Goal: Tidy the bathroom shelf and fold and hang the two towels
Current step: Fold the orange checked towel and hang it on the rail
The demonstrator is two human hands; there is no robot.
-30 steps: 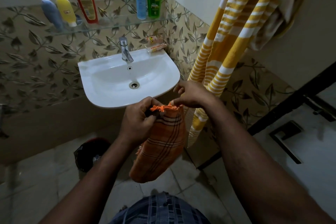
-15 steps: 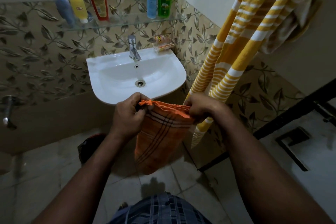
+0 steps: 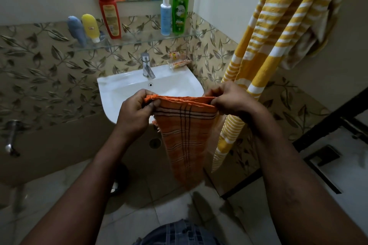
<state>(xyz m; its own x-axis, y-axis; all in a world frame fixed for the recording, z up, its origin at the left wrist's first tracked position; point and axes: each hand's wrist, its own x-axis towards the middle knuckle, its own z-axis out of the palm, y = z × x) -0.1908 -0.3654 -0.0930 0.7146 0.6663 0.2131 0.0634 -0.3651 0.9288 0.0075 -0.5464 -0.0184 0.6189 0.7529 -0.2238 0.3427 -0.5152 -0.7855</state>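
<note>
The orange checked towel [image 3: 185, 137] hangs in front of the person, just below and in front of the white sink [image 3: 119, 89], folded into a narrow band whose long axis runs straight down from the grip towards the floor. Its top edge is stretched level between the two hands, so the cloth lies wholly beneath the grip and tapers to a loose, fringed lower end that touches nothing. The left hand [image 3: 135, 113] pinches the left corner, with fingers and thumb curled round a bunched knot of fringe. The right hand [image 3: 233, 99] pinches the right corner in the same way, the fingers folded over the edge. Both hands are therefore closed on the same towel, at about the same height and set apart by the width of the band. The yellow striped towel [image 3: 282, 26] hangs well up on the right wall, draped from something out of view, and its lower part falls just behind the right hand. The right hand is thus the nearer one to that hanging place, and any lift to hang the orange towel would likely go up and to the right. Behind the sink, the glass shelf [image 3: 143, 39] carries its bottles upright.
</note>
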